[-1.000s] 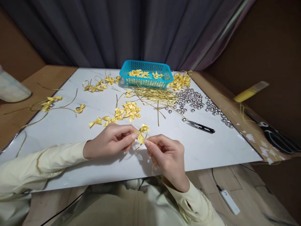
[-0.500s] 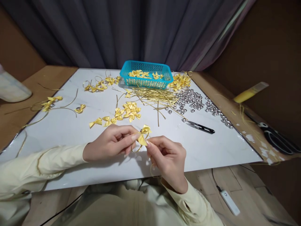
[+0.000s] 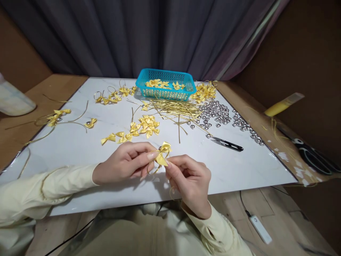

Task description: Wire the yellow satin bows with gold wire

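A yellow ribbon bow (image 3: 162,156) with a gold cord loop (image 3: 157,170) is held above the near part of the white tabletop (image 3: 234,170), the left hand (image 3: 125,161) pinching one side between thumb and curled fingers, the right hand (image 3: 189,181) pinching its lower right edge, fingers likewise curled. Beyond them lie loose yellow bows (image 3: 148,125), then gold cords (image 3: 177,108) in front of a blue basket (image 3: 165,94), with silver hearts (image 3: 215,112) and black snips (image 3: 227,144) to the right.

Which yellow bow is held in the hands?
The yellow satin bow pinched by the left hand and right hand, nearest the camera wearer; the other bows lie on the white tabletop or in the turquoise basket.
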A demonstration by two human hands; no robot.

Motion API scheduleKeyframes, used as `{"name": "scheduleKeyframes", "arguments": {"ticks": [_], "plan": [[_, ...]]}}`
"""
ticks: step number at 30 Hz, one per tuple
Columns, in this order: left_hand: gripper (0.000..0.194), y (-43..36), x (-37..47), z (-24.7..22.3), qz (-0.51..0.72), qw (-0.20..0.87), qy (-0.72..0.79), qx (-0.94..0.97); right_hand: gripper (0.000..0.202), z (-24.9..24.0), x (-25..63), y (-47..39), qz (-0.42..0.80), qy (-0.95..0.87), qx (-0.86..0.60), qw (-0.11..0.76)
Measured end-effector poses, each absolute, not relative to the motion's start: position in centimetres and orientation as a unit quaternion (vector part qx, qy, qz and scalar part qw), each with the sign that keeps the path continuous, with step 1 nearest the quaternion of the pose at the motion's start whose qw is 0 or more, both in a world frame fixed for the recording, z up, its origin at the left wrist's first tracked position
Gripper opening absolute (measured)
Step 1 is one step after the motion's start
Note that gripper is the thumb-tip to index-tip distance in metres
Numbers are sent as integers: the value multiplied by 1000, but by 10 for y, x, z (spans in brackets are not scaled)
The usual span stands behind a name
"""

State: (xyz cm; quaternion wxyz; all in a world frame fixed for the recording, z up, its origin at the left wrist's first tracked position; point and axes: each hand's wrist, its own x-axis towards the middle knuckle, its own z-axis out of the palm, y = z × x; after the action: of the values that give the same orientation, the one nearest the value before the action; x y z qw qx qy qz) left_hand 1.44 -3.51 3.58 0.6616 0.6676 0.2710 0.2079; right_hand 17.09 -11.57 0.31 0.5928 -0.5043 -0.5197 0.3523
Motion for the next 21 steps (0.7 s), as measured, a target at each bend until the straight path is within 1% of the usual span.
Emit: {"name": "scheduleKeyframes", "arguments": {"ticks": [6,11,17,21], "plan": [[26,-35,13,34,210,601,270,723,18,4,171,-116,359,-511,-510,592],[25,-35,14,33,231,593,276,720,20,3,170,-116,359,-508,-519,586],[26,-32,14,30,233,587,273,725,17,3,172,-112,362,-518,-490,601],[23,-29,14,31,239,518,261,779,19,2,174,-111,390,-503,-496,590]]}}
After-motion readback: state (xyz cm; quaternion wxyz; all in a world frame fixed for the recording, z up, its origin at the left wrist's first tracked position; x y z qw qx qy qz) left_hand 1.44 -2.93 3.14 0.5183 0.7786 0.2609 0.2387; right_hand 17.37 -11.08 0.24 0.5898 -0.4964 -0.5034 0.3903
